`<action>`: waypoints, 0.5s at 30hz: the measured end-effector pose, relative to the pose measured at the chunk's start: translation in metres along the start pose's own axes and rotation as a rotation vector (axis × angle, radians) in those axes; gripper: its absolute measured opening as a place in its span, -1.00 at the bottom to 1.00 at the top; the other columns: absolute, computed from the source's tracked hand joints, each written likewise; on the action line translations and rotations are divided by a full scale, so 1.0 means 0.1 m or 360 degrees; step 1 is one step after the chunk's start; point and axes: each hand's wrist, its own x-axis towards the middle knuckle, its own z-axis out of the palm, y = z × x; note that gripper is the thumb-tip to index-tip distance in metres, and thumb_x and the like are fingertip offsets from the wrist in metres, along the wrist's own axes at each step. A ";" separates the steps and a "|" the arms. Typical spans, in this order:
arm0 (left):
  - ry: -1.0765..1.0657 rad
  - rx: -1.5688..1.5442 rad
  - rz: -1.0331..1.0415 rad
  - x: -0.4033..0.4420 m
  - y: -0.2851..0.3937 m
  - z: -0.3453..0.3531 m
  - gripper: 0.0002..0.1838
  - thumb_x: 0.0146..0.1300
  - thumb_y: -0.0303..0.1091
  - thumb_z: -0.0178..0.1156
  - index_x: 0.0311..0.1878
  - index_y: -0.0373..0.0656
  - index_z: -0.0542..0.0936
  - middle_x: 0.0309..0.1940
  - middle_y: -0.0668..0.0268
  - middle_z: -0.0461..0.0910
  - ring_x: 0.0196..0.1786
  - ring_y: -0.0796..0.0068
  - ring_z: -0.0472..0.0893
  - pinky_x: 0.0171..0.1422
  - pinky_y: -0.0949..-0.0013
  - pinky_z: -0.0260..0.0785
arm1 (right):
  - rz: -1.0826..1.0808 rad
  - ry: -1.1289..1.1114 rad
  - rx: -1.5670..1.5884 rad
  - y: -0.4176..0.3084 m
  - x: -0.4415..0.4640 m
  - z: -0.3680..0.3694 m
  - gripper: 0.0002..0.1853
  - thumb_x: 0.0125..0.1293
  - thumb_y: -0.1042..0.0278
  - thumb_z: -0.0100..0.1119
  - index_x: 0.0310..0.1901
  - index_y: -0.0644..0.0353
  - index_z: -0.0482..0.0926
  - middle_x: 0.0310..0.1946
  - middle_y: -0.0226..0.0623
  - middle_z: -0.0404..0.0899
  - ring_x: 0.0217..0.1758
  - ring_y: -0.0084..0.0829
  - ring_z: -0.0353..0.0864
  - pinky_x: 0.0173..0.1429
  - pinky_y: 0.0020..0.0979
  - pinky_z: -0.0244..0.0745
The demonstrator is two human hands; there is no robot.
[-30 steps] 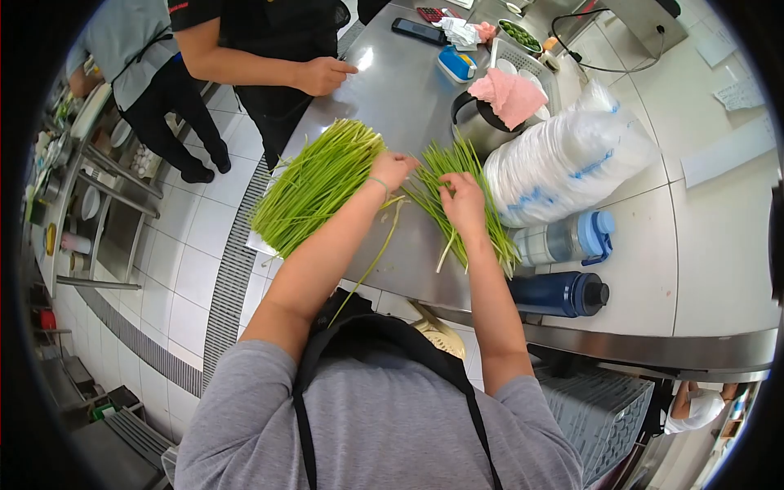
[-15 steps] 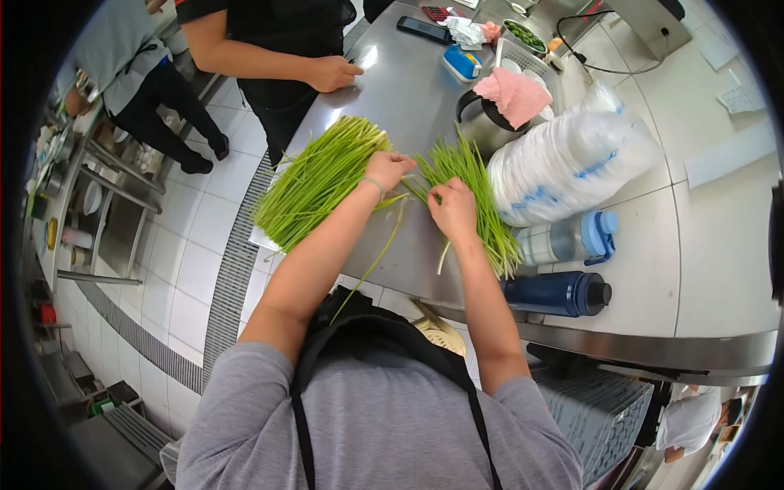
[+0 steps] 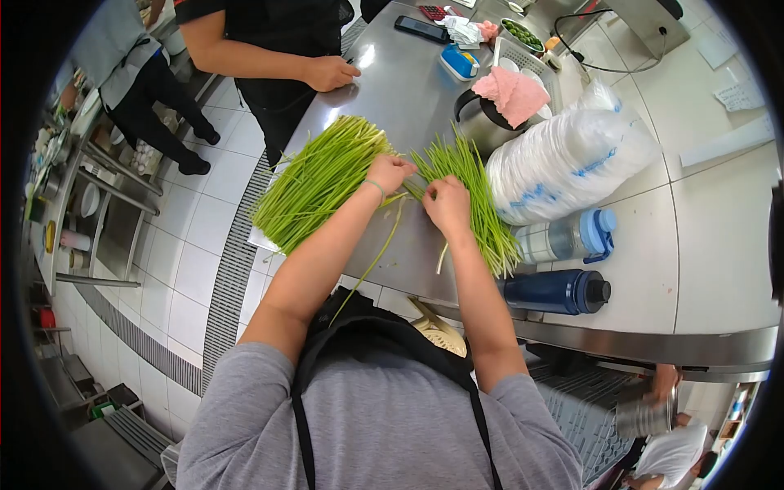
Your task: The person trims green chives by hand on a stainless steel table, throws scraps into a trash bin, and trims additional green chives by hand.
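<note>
Two piles of long, thin green stalks rest on the steel table: a large left pile (image 3: 318,188) and a smaller right pile (image 3: 469,196). Beside the large pile's right edge, my left hand (image 3: 389,173) is closed in a pinch. My right hand (image 3: 447,204) lies over the near left side of the smaller pile, fingers curled together. Thin green stalk ends show between the two hands, at the fingertips; exactly how they are gripped is partly hidden. A single loose stalk (image 3: 377,260) hangs down over the table's near edge toward my apron.
Right of the piles stand wrapped plastic stacks (image 3: 572,163), a clear bottle (image 3: 563,235), a dark blue bottle (image 3: 555,291) and a steel jug (image 3: 482,122) with a pink cloth (image 3: 513,95). Across the table, a co-worker's hand (image 3: 331,73) rests near the edge. A phone (image 3: 421,28) lies farther back.
My hands stay nearly in place, with the right shifting slightly left. At lower right, another person's hand with a metal container has come into view.
</note>
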 end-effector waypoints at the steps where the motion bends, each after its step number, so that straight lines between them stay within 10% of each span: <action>1: -0.0017 0.0006 0.0008 0.01 -0.02 0.00 -0.78 -0.05 -0.29 0.25 -0.39 -0.26 0.63 -0.55 0.30 0.56 -0.52 0.56 0.44 -0.39 0.45 0.32 | 0.0036 0.0058 0.0199 0.02 0.00 -0.02 -0.94 -0.13 0.41 0.17 -0.56 0.18 0.54 -0.50 -0.23 0.45 -0.35 -0.21 0.47 -0.26 -0.24 0.35; 15: -0.0296 0.0268 0.0075 -0.02 -0.02 0.15 -0.76 -0.02 -0.21 0.28 -0.45 -0.23 0.62 -0.69 0.40 0.43 -0.64 0.62 0.33 -0.55 0.45 0.18 | 0.0363 0.0157 0.1091 0.00 -0.07 -0.13 -0.94 -0.07 0.48 0.15 -0.50 0.22 0.53 -0.52 -0.25 0.42 -0.52 -0.30 0.42 -0.41 -0.38 0.33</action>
